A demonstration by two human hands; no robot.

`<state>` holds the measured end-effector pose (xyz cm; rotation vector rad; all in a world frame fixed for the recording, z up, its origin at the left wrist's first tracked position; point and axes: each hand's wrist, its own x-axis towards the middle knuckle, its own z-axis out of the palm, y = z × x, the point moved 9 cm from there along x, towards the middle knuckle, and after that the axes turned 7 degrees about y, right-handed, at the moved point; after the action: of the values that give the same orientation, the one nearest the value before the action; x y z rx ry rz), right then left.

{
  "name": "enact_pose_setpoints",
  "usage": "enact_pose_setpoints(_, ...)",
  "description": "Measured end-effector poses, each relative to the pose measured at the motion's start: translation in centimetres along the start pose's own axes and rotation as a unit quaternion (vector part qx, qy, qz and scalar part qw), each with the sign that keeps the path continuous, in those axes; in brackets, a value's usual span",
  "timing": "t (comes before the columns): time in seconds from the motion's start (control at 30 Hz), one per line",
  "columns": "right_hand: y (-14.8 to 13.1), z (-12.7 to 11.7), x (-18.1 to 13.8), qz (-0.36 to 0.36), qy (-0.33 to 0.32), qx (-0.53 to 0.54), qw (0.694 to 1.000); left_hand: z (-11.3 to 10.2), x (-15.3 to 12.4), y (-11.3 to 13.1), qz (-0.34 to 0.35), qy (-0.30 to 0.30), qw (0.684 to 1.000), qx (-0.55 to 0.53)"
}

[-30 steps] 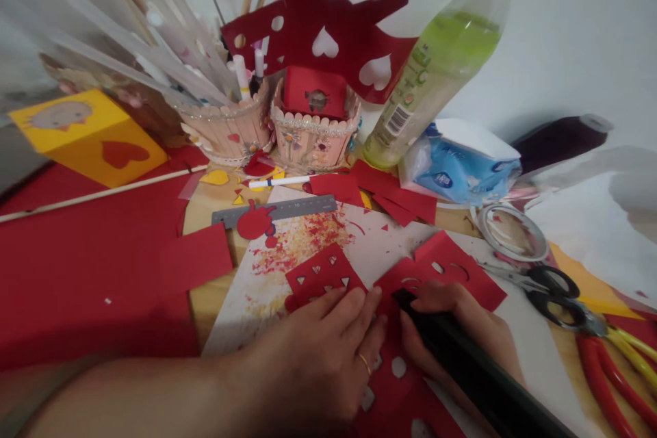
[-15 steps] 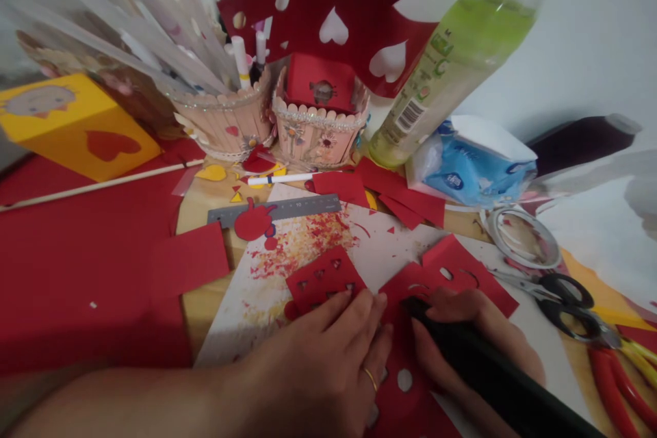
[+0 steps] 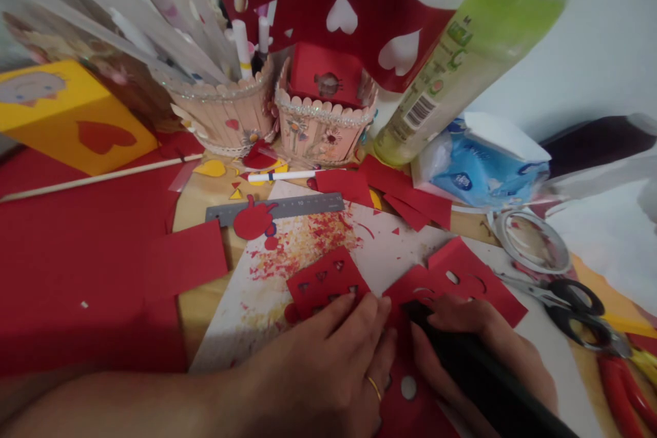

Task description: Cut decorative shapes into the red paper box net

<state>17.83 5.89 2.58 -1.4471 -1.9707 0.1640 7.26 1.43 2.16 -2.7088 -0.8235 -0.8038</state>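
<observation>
My left hand [image 3: 336, 349] lies flat on the red cut-out paper [image 3: 328, 277], fingers stretched out, a ring on one finger. Small triangular holes show in the paper just beyond my fingertips. In my right hand [image 3: 493, 335] is a thick black pen-shaped tool [image 3: 477, 369]. Its tip points at the red paper near a curved slit; whether it touches cannot be made out. A red flap with an oval hole and a curved cut [image 3: 465, 277] extends past the right hand. Beneath the work lies a white sheet [image 3: 387, 239] speckled with red and yellow.
Behind the sheet lie a metal ruler [image 3: 308, 204] and a white pen [image 3: 282, 176]. Scissors [image 3: 575, 308] and a tape roll [image 3: 534, 239] sit at right. Farther back stand a tall green bottle [image 3: 462, 61], a tissue pack [image 3: 482, 164], two stick-sided pots [image 3: 326, 126] and a yellow box [image 3: 76, 116].
The view has shifted slightly, so the bottle, scissors and tissue pack appear farther right. Both hands stay almost in place on the paper, the right still holding the black tool.
</observation>
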Motion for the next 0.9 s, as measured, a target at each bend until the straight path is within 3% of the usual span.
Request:
enact_pose_setpoints(0.37,0.3,-0.1,-0.3,0.035,0.016,-0.004,0.999,0.2,-0.2,0.1,0.009,-0.002,1.0,0.008)
enact_pose_setpoints(0.57,-0.6,0.3,-0.8,-0.021,-0.003,-0.087,0.996,0.3,-0.3,0.1,0.01,-0.008,1.0,0.004)
enact_pose_setpoints(0.73,-1.2,0.8,-1.1,-0.059,-0.036,-0.054,0.996,0.2,-0.4,0.1,0.011,0.009,1.0,-0.002)
enact_pose_setpoints(0.9,-1.1,0.8,-1.2,-0.02,-0.045,-0.018,0.999,0.2,-0.4,0.2,0.015,0.023,1.0,-0.003)
